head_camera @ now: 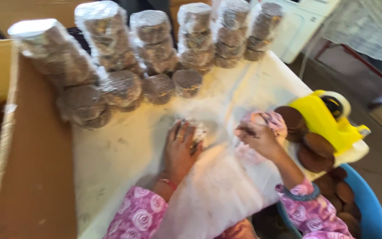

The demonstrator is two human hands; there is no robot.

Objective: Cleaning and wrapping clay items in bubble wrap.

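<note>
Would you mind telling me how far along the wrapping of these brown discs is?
Done: many wrapped stacks stand along the table's far edge. In hand: the left hand presses a disc under clear film; the right hand grips something unclear. Left: bare discs beside the yellow tape dispenser and more in the blue tub.

clear plastic wrap (pixel 217 186) spread flat in front of yellow tape dispenser (pixel 326 119); wrapped round brown disc (pixel 195 130) on its far edge, kinda blurry

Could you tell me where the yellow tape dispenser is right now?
In the head view, the yellow tape dispenser sits at the table's right edge, beside loose brown discs, just beyond the right hand.
</note>
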